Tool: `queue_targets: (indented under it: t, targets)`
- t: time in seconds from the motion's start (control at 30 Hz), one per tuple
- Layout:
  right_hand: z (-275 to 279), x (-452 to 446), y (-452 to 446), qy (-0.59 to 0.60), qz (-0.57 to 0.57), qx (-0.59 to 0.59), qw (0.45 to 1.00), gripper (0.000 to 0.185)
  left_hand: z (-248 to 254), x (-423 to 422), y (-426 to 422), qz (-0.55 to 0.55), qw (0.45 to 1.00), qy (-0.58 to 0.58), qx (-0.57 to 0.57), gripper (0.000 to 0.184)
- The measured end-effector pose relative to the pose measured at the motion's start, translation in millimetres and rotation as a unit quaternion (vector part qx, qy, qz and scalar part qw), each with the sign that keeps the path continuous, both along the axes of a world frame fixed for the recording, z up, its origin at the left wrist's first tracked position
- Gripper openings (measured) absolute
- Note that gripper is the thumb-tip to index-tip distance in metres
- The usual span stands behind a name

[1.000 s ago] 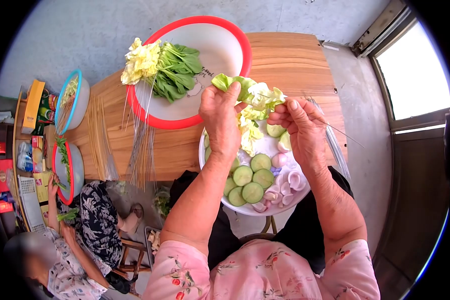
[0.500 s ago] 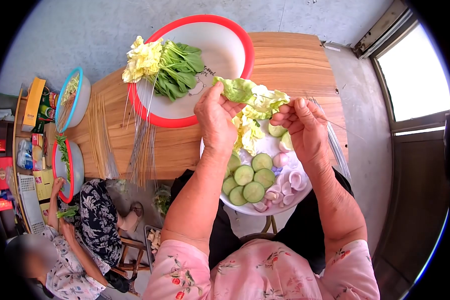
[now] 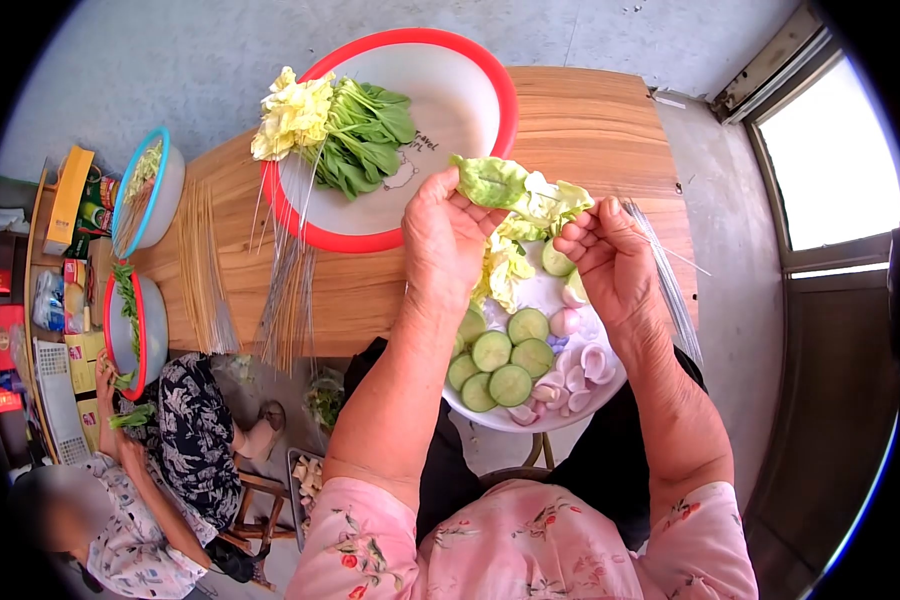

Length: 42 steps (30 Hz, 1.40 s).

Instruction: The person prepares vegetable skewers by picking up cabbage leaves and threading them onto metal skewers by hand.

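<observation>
My left hand [image 3: 448,232] pinches the left end of a green and yellow lettuce leaf [image 3: 495,183]. At the leaf's right end, my right hand [image 3: 610,252] has its thumb and fingers closed on a thin skewer [image 3: 675,257] that sticks out to the right. The leaf is stretched between both hands, above a white plate [image 3: 597,398]. On the plate lie cucumber slices [image 3: 510,384], peeled onion or garlic pieces [image 3: 575,375] and more yellow lettuce [image 3: 505,272].
A red-rimmed basin [image 3: 510,100] on the wooden table [image 3: 590,120] holds skewered greens [image 3: 365,140] and yellow lettuce [image 3: 295,115]. Loose skewers [image 3: 200,270] lie left, others [image 3: 670,280] right. A co-worker [image 3: 150,510] sits lower left beside a smaller red-rimmed basin [image 3: 142,340]. A blue-rimmed basin [image 3: 165,200] stands above it.
Both my hands have shifted slightly right with the leaf, which has turned a little between them. The co-worker's hand at the small basin has moved.
</observation>
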State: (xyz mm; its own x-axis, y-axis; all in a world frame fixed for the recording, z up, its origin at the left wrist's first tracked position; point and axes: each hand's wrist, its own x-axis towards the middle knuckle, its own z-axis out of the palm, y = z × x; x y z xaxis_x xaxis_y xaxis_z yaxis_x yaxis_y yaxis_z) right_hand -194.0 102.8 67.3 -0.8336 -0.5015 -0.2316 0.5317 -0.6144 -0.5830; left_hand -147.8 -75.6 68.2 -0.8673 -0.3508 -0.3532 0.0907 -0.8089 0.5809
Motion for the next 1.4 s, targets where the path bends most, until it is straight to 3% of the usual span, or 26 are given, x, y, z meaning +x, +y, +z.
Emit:
queue_targets:
  t: [0.17, 0.4, 0.6, 0.77, 0.83, 0.9, 1.0, 1.23, 1.3, 1.4]
  targets:
    - [-4.8, -0.1, -0.6, -0.034, -0.003, -0.023, 0.999, 0.025, -4.5, -1.9, -1.8, -0.025, 0.995, 0.008, 0.099, 0.031]
    - [-3.8, 0.0, -0.3, -0.070, -0.012, -0.033, 0.997, 0.024, 0.1, -2.1, 1.8, -0.031, 0.993, 0.010, 0.112, 0.030]
    - [-8.6, 3.6, -4.0, -0.038, 0.026, -0.008, 0.999, 0.024, 2.9, -2.1, 11.7, -0.026, 0.997, -0.015, 0.071, 0.030]
    - [-6.9, 4.2, -5.5, -0.048, 0.009, -0.009, 0.999, 0.021, 13.3, -0.1, 21.8, -0.010, 0.998, 0.050, 0.048, 0.053]
    - [-6.6, 4.7, -6.7, -0.043, 0.008, -0.003, 0.999, 0.020, 11.0, -1.2, 25.3, -0.014, 0.997, 0.052, 0.051, 0.049]
    - [-7.3, 8.0, -8.9, -0.030, 0.012, 0.003, 0.999, 0.021, 12.4, -0.1, 33.1, -0.027, 0.993, 0.077, -0.087, 0.040]
    - [-4.1, 17.6, -14.4, 0.038, 0.012, 0.080, 0.996, 0.025, 8.4, 0.1, 33.3, -0.013, 0.994, 0.064, -0.092, 0.036]
    - [9.3, 25.2, -16.7, 0.153, 0.015, 0.193, 0.969, 0.029, 11.0, -2.6, 13.5, 0.079, 0.990, 0.070, -0.097, 0.047]
    - [9.2, 19.4, -11.7, 0.121, -0.003, 0.275, 0.954, 0.026, 12.8, -2.8, 4.9, 0.099, 0.985, 0.078, -0.119, 0.047]
    - [-2.0, -2.9, 7.3, -0.002, -0.030, 0.220, 0.975, 0.023, 17.0, -0.1, -3.8, 0.139, 0.974, 0.079, -0.162, 0.045]
